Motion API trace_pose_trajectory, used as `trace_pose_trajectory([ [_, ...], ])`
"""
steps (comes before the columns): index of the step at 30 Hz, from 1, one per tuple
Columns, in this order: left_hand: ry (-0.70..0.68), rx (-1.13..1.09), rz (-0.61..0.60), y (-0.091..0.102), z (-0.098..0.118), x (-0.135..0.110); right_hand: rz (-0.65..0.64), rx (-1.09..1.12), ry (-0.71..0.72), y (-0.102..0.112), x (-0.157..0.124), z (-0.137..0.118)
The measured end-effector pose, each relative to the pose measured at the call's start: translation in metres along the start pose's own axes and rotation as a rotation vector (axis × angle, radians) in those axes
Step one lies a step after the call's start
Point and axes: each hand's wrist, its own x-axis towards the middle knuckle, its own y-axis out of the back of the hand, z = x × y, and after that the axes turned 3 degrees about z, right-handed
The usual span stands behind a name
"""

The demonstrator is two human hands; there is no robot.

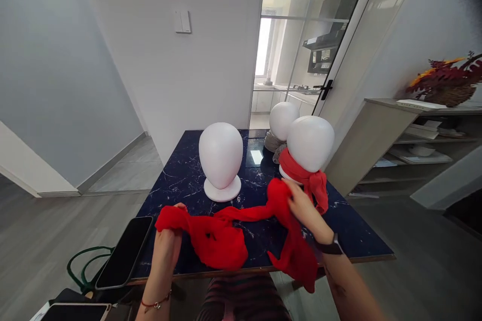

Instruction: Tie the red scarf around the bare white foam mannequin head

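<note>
- Three white mannequin heads (220,155) stand on our dark marble table (181,175), centre frame.
- Red scarf (218,233) stretches across the table's near edge.
- Left hand (167,241) clenches its left end; right hand (305,208) grips its right.

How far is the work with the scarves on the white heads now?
Done: the right head wears a knotted red scarf; the rear head wears a grey one. In hand: left hand and right hand hold a loose red scarf. Left: the front head is bare.
</note>
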Motion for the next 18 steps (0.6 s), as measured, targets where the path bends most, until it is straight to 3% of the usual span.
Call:
trace_pose_trajectory([
  [3, -0.141, 0.251, -0.087, 0.002, -0.002, -0.008, -0.184, -0.293, 0.035, -0.019, -0.030, 0.001],
  [5, -0.227, 0.415, -0.213, 0.001, 0.005, -0.018, -0.334, -0.385, 0.075, -0.035, -0.058, -0.003],
  [9, -0.149, 0.508, -0.558, -0.012, 0.021, -0.041, -0.632, -0.152, 0.088, -0.073, -0.111, -0.020],
  [12, -0.023, 0.550, -0.736, -0.022, 0.023, -0.050, -0.800, 0.041, -0.009, -0.095, -0.136, -0.026],
  [15, -0.006, 0.475, -0.767, -0.022, 0.015, -0.048, -0.807, 0.112, -0.111, -0.101, -0.141, -0.022],
  [18, 0.110, 0.099, -0.652, -0.010, 0.004, -0.044, -0.740, 0.132, -0.168, -0.094, -0.134, -0.008],
])
